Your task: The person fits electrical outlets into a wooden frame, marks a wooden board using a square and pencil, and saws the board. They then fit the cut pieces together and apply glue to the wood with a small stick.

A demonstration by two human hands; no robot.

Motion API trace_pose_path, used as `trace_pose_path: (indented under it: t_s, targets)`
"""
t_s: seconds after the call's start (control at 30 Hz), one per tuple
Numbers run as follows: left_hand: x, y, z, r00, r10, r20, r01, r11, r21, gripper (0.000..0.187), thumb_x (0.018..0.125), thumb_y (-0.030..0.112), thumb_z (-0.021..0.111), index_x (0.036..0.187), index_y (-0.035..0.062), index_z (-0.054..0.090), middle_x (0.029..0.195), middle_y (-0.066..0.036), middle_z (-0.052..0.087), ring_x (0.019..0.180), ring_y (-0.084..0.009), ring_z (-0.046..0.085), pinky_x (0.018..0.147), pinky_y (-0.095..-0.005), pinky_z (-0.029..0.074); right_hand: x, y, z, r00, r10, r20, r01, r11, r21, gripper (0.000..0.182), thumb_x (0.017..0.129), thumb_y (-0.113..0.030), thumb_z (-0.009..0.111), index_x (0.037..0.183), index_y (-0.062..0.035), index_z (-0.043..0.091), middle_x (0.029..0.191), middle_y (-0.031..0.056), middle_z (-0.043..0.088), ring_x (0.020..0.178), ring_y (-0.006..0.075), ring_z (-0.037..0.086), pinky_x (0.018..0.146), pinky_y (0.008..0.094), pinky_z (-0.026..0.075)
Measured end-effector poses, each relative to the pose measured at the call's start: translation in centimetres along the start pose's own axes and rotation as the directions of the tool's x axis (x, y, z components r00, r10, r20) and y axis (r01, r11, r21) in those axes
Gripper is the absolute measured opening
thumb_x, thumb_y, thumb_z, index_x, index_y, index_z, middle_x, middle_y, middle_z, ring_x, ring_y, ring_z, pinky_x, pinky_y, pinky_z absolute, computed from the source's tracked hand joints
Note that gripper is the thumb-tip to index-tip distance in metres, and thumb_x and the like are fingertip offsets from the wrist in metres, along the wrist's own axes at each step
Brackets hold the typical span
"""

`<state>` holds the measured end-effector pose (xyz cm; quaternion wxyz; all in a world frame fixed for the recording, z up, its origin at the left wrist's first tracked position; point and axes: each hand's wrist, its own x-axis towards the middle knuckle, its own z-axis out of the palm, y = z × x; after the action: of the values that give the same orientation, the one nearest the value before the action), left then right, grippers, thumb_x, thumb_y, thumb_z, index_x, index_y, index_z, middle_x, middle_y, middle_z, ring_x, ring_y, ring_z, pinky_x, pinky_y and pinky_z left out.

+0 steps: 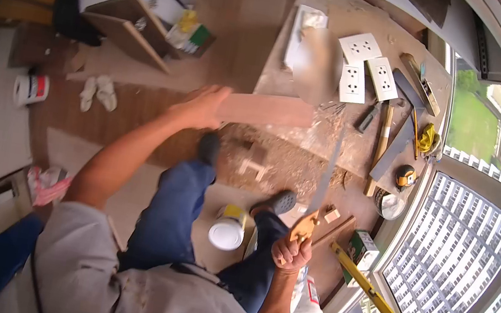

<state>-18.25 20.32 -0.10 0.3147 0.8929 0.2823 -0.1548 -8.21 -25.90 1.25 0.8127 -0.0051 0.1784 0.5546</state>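
A flat reddish-brown board [265,110] lies with its right end over the edge of the worktable [277,72]. My left hand [204,107] is closed on the board's left end. Lower right, my right hand [291,253] is wrapped round the wooden handle of a handsaw [327,178]. The saw's thin blade points up, its far end near the table edge, to the right of the board and apart from it. A pale, blurred shape [317,65] hides part of the tabletop behind the board.
White socket plates [353,83], a screwdriver [368,117], a hammer [380,147], a metal square [394,146] and a tape measure [405,176] lie on the table. A white-lidded can [226,233] stands between the legs. A yellow level [372,295] leans by the window.
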Motion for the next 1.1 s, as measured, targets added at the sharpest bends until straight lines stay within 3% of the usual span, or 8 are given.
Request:
trace_pose_path:
  t_s: [0.1,0.17,0.27,0.53,0.63,0.73,1.03,1.1]
  targets:
    - [0.5,1.3,-1.2,0.999,-0.027,0.033,0.026,1.000,0.007,0.079,0.065,0.014,0.084,0.135,0.0054,0.049,0.130,-0.023,0.058,0.125,-0.0432,0.054,0.105,-0.0479,0.046,-5.9,5.0,7.2,0.980,-0.008,-0.200,0.046,0.982,0.184,0.051,0.101,-0.051,0.056,0.116,-0.0022,0.060,0.063,-0.0023,0.048,0.056,0.0144,0.054,0.067,0.0375,0.053]
    - [0.4,1.1,-1.0,0.995,-0.075,0.069,0.068,0.993,0.101,0.079,0.065,0.015,0.085,0.134,0.0059,0.049,0.130,-0.022,0.058,0.124,-0.0424,0.055,0.104,-0.0476,0.047,-11.7,7.8,7.1,0.958,0.158,-0.238,-0.122,0.980,0.160,0.059,0.099,-0.062,0.052,0.066,-0.0135,0.049,0.056,-0.0007,0.047,0.061,0.0190,0.054,0.066,0.0368,0.052]
    - [0.5,1.0,-0.9,0.997,-0.071,0.030,0.066,0.989,0.132,0.075,0.066,0.016,0.086,0.131,0.0066,0.050,0.129,-0.022,0.058,0.122,-0.0412,0.056,0.102,-0.0496,0.048,-18.7,14.9,7.9,0.874,-0.003,-0.486,0.117,0.972,0.204,0.041,0.107,-0.047,0.048,0.125,-0.0135,0.061,0.070,-0.0028,0.045,0.060,0.0115,0.047,0.063,0.0362,0.048]
    - [2.1,0.3,-0.1,0.994,-0.073,0.084,0.057,0.982,0.182,0.077,0.066,0.018,0.087,0.133,0.0118,0.049,0.127,-0.019,0.059,0.122,-0.0393,0.058,0.097,-0.0524,0.050,-14.1,25.2,23.9,0.865,-0.378,-0.330,0.392,0.920,-0.025,0.046,0.107,-0.048,0.047,0.109,-0.0022,0.055,0.075,0.0036,0.048,0.067,0.0173,0.051,0.072,0.0434,0.056]
    - [2.5,0.1,-0.5,0.994,-0.022,0.104,-0.003,0.973,0.229,0.074,0.067,0.019,0.086,0.131,0.0130,0.049,0.127,-0.017,0.060,0.123,-0.0376,0.058,0.098,-0.0517,0.050,-18.5,22.5,32.5,0.671,-0.703,-0.237,0.584,0.698,-0.415,0.050,0.106,-0.053,0.045,0.085,-0.0083,0.050,0.071,0.0039,0.050,0.062,0.0153,0.052,0.071,0.0450,0.058]
    - [4.5,-0.3,-1.4,0.987,0.096,0.125,-0.130,0.943,0.307,0.074,0.067,0.019,0.087,0.131,0.0138,0.049,0.127,-0.016,0.060,0.123,-0.0367,0.058,0.095,-0.0507,0.053,-19.5,22.3,40.2,0.467,-0.881,-0.073,0.672,0.407,-0.618,0.047,0.110,-0.044,0.039,0.107,0.0005,0.052,0.073,0.0041,0.050,0.057,0.0178,0.049,0.066,0.0435,0.057]
    - [5.5,-0.9,-0.3,0.977,0.061,0.205,-0.106,0.970,0.217,0.081,0.067,0.022,0.090,0.134,0.0091,0.047,0.131,-0.022,0.055,0.127,-0.0404,0.054,0.096,-0.0536,0.053,-15.1,24.2,44.7,0.325,-0.944,0.051,0.423,0.097,-0.901,0.045,0.110,-0.041,0.043,0.132,-0.0025,0.050,0.087,0.0061,0.050,0.071,0.0187,0.053,0.066,0.0394,0.056]
    - [4.1,-1.3,-2.1,0.955,0.063,0.288,-0.128,0.969,0.213,0.082,0.069,0.029,0.090,0.136,0.0083,0.047,0.132,-0.022,0.055,0.128,-0.0404,0.053,0.098,-0.0549,0.052,-9.0,22.9,45.6,0.444,-0.886,0.137,0.219,-0.041,-0.975,0.046,0.108,-0.039,0.048,0.136,-0.0025,0.048,0.096,0.0099,0.058,0.077,0.0213,0.059,0.067,0.0373,0.057]
